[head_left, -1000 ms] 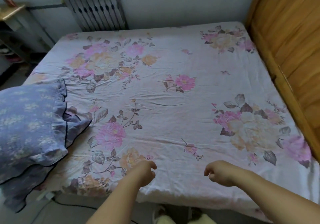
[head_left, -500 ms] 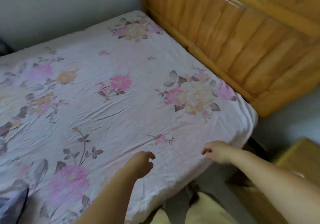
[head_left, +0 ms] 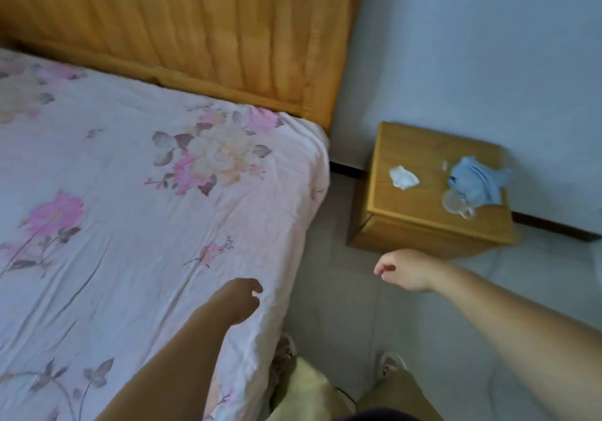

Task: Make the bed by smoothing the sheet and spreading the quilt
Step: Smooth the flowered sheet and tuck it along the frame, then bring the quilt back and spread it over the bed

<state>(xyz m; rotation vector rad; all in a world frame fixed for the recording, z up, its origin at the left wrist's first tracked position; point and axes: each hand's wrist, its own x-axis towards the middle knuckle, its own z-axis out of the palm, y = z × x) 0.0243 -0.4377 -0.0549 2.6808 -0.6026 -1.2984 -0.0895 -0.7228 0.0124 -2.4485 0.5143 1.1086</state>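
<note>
I see the floral sheet lying over the bed, creased near the corner by the wooden headboard. My left hand hovers over the sheet's edge, its grip loosely curled and holding nothing. My right hand hangs above the floor, fingers curled in, empty. On the bedside cabinet lie a crumpled tissue, blue cloth and a clear glass.
</note>
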